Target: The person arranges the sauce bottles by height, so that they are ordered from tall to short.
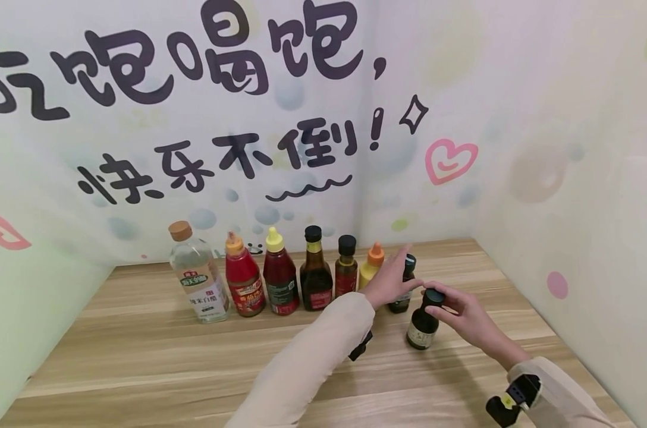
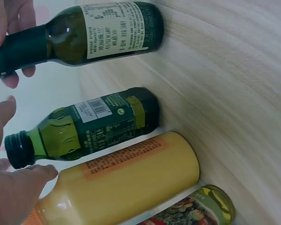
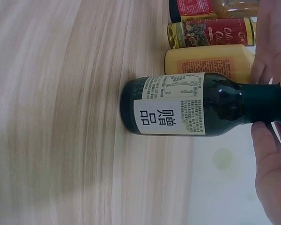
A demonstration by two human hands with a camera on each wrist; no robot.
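My right hand (image 1: 473, 318) grips the neck of a dark green glass bottle (image 1: 423, 326) near its cap. In the right wrist view this bottle (image 3: 173, 112) shows a pale label with large characters, and it stands at the table surface. My left hand (image 1: 386, 282) is around the cap end of a smaller green bottle (image 2: 105, 123), which stands at the right end of the row. The left fingers look extended, the thumb apart from the cap. Beside that bottle is a yellow squeeze bottle (image 2: 131, 176) with an orange cap, partly hidden by my left hand in the head view.
Leftward along the row stand a small bottle with a red label (image 1: 346, 273), a brown sauce bottle (image 1: 316, 279), two red squeeze bottles, one with a yellow cap (image 1: 280, 285) and one with an orange cap (image 1: 245, 285), and a clear vinegar bottle (image 1: 200, 279). A printed backdrop (image 1: 388, 196) rises behind the wooden table (image 1: 141, 368).
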